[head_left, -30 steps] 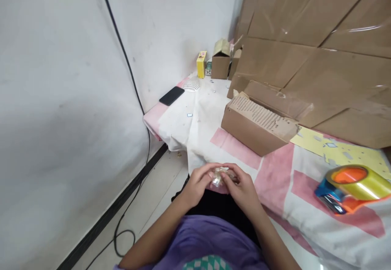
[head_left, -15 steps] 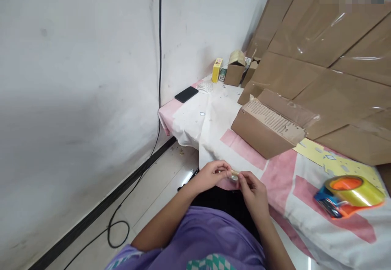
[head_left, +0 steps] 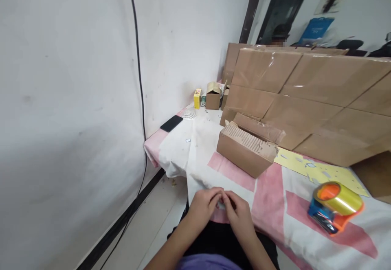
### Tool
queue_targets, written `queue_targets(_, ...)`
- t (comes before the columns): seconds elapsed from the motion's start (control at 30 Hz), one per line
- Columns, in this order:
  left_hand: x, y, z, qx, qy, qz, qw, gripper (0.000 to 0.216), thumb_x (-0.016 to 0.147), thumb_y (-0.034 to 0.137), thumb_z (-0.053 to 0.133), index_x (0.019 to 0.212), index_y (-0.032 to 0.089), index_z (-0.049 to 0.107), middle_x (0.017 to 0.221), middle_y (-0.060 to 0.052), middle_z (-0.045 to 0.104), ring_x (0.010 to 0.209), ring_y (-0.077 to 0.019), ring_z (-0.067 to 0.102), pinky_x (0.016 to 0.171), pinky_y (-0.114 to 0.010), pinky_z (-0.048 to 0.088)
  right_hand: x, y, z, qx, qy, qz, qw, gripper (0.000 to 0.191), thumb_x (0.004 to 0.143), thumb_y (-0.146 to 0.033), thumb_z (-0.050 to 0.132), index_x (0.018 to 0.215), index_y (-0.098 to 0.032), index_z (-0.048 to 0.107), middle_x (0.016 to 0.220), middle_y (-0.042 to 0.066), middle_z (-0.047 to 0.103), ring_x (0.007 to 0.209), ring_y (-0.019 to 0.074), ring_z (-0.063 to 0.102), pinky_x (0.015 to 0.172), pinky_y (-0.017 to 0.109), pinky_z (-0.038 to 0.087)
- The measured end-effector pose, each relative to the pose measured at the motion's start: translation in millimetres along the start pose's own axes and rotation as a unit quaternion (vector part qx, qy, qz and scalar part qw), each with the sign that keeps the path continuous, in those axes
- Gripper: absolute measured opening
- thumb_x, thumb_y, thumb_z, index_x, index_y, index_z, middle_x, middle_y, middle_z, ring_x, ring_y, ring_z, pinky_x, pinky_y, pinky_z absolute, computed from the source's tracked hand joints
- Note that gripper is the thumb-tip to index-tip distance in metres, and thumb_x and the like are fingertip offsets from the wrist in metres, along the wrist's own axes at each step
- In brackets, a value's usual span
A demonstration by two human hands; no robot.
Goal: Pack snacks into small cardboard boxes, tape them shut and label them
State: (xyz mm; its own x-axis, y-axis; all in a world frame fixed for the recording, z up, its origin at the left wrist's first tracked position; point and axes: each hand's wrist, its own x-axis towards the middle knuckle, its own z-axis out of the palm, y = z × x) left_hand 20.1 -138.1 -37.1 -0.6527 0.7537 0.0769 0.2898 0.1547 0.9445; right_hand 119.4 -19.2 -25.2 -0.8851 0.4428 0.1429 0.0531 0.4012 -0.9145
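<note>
My left hand [head_left: 205, 203] and my right hand [head_left: 238, 212] meet at the near edge of the cloth-covered table [head_left: 201, 172]. Both are closed, with thumbs and fingertips pinched together and touching each other. Whatever lies between the fingertips is hidden by them, so I cannot make out what it is. Just beyond my hands stands an open cardboard box [head_left: 241, 154], with a row of ridged, slotted tan pieces [head_left: 249, 139] standing in its top. A tape dispenser [head_left: 325, 217] carrying a roll of yellowish tape [head_left: 348, 200] sits on the right.
Along the wall lie a black phone [head_left: 171, 123] and a white perforated piece [head_left: 188, 114]. Small boxes, one yellow [head_left: 197, 99], stand farther back. Large taped cardboard panels [head_left: 311, 107] wall off the far side. A yellow sheet [head_left: 324, 171] holds scraps. A person's head shows beyond.
The view has tilted up, showing more of the room. My hands have drawn together; a small tan and shiny thing visible between them earlier is now covered by the fingers.
</note>
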Motion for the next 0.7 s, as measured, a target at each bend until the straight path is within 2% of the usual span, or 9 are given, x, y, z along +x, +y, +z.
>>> queue_targets(0.1,7.5,6.5,-1.8,0.120,-0.032,0.031,0.992,0.035,0.100,0.026,0.041,0.117,0.021,0.071,0.104,-0.013,0.076,0.092,-0.0251,0.071,0.086,-0.037,0.054,10.6,5.3,-5.2,-0.087,0.027,-0.056,0.994,0.041,0.104,-0.045,0.042,0.081,-0.020,0.065,0.077,0.005,0.067,0.071,0.0203,0.063,0.069,0.030,0.049)
queue_targets(0.17,15.2,15.3,-7.9,0.119,-0.092,0.059,0.987,0.039,0.100,0.024,0.042,0.134,0.021,0.061,0.119,-0.014,0.072,0.107,-0.0251,0.068,0.095,-0.037,0.052,20.5,8.0,-12.6,-0.085,0.031,-0.054,0.994,0.043,0.104,-0.045,0.040,0.074,-0.021,0.059,0.070,0.003,0.062,0.065,0.0181,0.059,0.063,0.029,0.045)
queue_targets(0.23,25.3,23.7,-16.4,0.108,-0.152,0.082,0.979,0.043,0.100,0.024,0.045,0.142,0.024,0.052,0.127,-0.011,0.069,0.112,-0.0226,0.066,0.099,-0.034,0.050,31.3,9.2,-20.7,-0.048,0.016,-0.022,0.998,0.045,0.103,-0.048,0.042,0.070,-0.021,0.053,0.065,0.000,0.056,0.061,0.0165,0.055,0.060,0.027,0.042)
queue_targets(0.3,37.6,27.2,-23.6,0.135,-0.177,0.088,0.971,0.037,0.099,0.026,0.050,0.135,0.024,0.057,0.118,-0.009,0.072,0.101,-0.0214,0.068,0.091,-0.031,0.051,41.6,8.5,-27.1,0.000,-0.026,0.014,1.000,0.047,0.102,-0.052,0.044,0.068,-0.021,0.050,0.062,-0.002,0.052,0.060,0.0154,0.051,0.057,0.026,0.040)
queue_targets(0.37,50.8,23.6,-27.8,0.187,-0.170,0.096,0.963,0.022,0.099,0.031,0.052,0.115,0.022,0.065,0.097,-0.006,0.074,0.083,-0.0196,0.068,0.075,-0.027,0.050,50.3,6.3,-30.7,0.031,-0.073,0.034,0.996,0.048,0.101,-0.055,0.045,0.068,-0.021,0.049,0.063,-0.003,0.050,0.061,0.0146,0.049,0.057,0.025,0.038)
queue_targets(0.47,73.2,9.7,-35.6,0.240,-0.143,0.142,0.950,0.017,0.097,0.037,0.057,0.090,0.023,0.065,0.069,0.001,0.066,0.061,-0.0147,0.060,0.057,-0.023,0.039,60.5,3.4,-31.5,0.042,-0.105,0.050,0.992,0.046,0.103,-0.054,0.041,0.073,-0.020,0.053,0.070,-0.002,0.053,0.067,0.0150,0.051,0.062,0.024,0.042)
queue_targets(0.53,95.9,0.5,-52.2,0.264,-0.093,0.152,0.948,0.020,0.092,0.040,0.063,0.078,0.025,0.063,0.059,0.004,0.059,0.053,-0.0128,0.054,0.053,-0.023,0.033,66.9,5.4,-29.1,0.034,-0.102,0.053,0.993,0.043,0.104,-0.052,0.036,0.086,-0.021,0.061,0.076,0.000,0.058,0.071,0.0167,0.056,0.067,0.026,0.046)
queue_targets(0.63,153.5,-8.1,-106.0,0.306,0.041,0.087,0.947,0.027,0.094,0.041,0.057,0.073,0.025,0.060,0.058,0.002,0.059,0.055,-0.0149,0.056,0.057,-0.025,0.035,77.5,18.4,-20.0,-0.011,-0.092,0.037,0.995,0.040,0.104,-0.050,0.035,0.112,-0.024,0.065,0.087,0.003,0.068,0.081,0.0203,0.065,0.075,0.028,0.052)
queue_targets(0.7,206.8,-12.0,-156.2,0.332,0.123,0.026,0.935,0.029,0.100,0.038,0.045,0.080,0.023,0.061,0.071,-0.004,0.067,0.065,-0.0186,0.061,0.064,-0.028,0.041,83.1,32.3,-10.9,-0.047,-0.096,0.010,0.994,0.040,0.105,-0.047,0.035,0.114,-0.025,0.066,0.093,0.005,0.072,0.086,0.0212,0.069,0.078,0.029,0.053)
